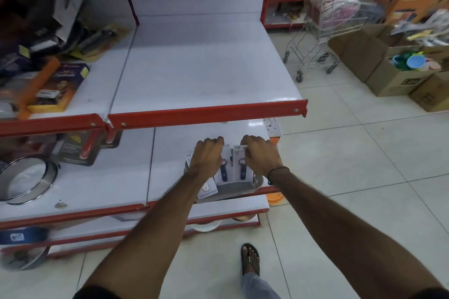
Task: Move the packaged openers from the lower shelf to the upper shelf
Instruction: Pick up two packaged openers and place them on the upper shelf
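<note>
Lower shelf [170, 165] | my left hand [206, 155], right hand [261, 155] each pinching packaged openers [239, 167] | light, stiff cards; I grip top edges.

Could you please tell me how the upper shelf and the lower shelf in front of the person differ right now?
The upper shelf is bare in this bay, while the lower shelf carries the packaged openers near its front right. Both hands, left hand and right hand, rest on the openers at the lower shelf; none reaches the upper shelf. The lower shelf lies partly under the upper shelf's edge. Both are white with red front rails.
</note>
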### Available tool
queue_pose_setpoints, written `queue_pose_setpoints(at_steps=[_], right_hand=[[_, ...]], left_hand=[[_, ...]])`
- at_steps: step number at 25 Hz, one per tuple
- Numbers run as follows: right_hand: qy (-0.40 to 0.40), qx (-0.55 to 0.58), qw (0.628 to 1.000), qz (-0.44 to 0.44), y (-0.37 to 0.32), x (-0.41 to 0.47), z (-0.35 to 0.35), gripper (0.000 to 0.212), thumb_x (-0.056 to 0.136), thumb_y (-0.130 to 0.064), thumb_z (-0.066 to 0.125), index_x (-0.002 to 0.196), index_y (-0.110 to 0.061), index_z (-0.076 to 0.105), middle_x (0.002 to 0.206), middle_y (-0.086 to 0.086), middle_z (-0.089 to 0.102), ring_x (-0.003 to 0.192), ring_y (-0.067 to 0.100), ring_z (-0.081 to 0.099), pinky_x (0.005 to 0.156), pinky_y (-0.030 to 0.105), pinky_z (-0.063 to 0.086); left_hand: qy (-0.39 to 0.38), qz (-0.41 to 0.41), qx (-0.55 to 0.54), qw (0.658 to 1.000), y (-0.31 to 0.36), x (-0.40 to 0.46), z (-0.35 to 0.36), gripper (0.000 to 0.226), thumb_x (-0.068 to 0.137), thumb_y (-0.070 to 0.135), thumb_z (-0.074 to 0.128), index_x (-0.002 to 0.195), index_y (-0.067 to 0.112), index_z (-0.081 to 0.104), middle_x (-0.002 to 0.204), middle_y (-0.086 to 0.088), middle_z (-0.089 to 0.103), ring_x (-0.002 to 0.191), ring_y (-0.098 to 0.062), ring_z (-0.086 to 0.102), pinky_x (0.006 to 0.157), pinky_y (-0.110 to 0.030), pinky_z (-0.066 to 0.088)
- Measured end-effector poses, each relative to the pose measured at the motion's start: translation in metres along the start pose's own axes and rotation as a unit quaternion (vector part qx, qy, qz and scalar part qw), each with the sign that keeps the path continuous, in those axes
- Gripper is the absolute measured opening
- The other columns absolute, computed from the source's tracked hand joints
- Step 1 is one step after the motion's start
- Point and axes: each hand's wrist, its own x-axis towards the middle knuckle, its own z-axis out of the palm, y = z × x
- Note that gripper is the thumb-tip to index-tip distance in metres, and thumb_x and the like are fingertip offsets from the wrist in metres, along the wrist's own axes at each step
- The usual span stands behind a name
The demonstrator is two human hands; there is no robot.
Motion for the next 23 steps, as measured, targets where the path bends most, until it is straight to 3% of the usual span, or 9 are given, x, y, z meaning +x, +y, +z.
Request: queue_pose_setpoints(at_steps=[4,8,11,13,17,23], right_hand=[[0.103,-0.037,0.992,-0.055,-0.022,-0.023,-0.042,0.026,0.086,-0.009,0.050,0.111,-0.013,0.056,0.103,0.008,0.067,0.094,0.029,0.059,0.083,0.041,0.045],[0.185,0.022,0.979,-0.086,-0.060,-0.007,-0.100,0.017,0.088,-0.010,0.048,0.102,-0.014,0.056,0.091,0.004,0.066,0.081,0.023,0.053,0.076,0.039,0.044],[0.197,0.087,0.972,-0.093,-0.091,0.028,-0.141,0.016,0.091,-0.010,0.045,0.101,-0.011,0.058,0.084,0.003,0.060,0.075,0.021,0.047,0.072,0.034,0.036],[0.183,0.123,0.972,-0.087,-0.108,0.056,-0.163,0.017,0.091,-0.009,0.044,0.101,-0.010,0.058,0.084,0.001,0.056,0.076,0.019,0.046,0.072,0.033,0.036],[0.161,0.143,0.972,-0.088,-0.129,0.124,-0.184,0.021,0.090,-0.010,0.042,0.103,-0.012,0.058,0.097,0.009,0.068,0.082,0.024,0.054,0.075,0.035,0.041],[0.116,0.149,0.980,-0.064,-0.133,0.190,-0.168,0.025,0.092,-0.011,0.042,0.110,-0.013,0.060,0.102,0.011,0.071,0.087,0.032,0.060,0.081,0.036,0.041]], left_hand=[[0.084,0.004,-0.041,0.996,0.002,-0.043,-0.046,0.034,0.087,0.013,0.066,0.120,0.009,0.056,0.117,-0.012,0.068,0.100,-0.028,0.061,0.089,-0.037,0.048],[0.243,0.017,-0.027,0.970,-0.016,-0.055,-0.122,0.029,0.085,0.006,0.058,0.113,0.010,0.060,0.107,-0.008,0.070,0.098,-0.028,0.060,0.087,-0.041,0.041],[0.306,-0.009,-0.005,0.952,-0.041,-0.037,-0.181,0.028,0.084,0.003,0.050,0.108,0.012,0.060,0.098,-0.008,0.071,0.091,-0.030,0.060,0.083,-0.042,0.038],[0.320,-0.030,0.014,0.947,-0.061,-0.015,-0.213,0.030,0.081,0.002,0.048,0.107,0.012,0.060,0.096,-0.011,0.071,0.091,-0.034,0.060,0.082,-0.043,0.037],[0.316,-0.074,0.044,0.945,-0.107,0.034,-0.247,0.024,0.076,0.004,0.047,0.095,0.011,0.061,0.087,-0.013,0.070,0.084,-0.036,0.062,0.080,-0.043,0.039],[0.247,-0.094,-0.005,0.965,-0.137,0.089,-0.232,0.024,0.078,0.004,0.048,0.097,0.014,0.059,0.089,-0.011,0.072,0.092,-0.035,0.061,0.090,-0.046,0.036]])
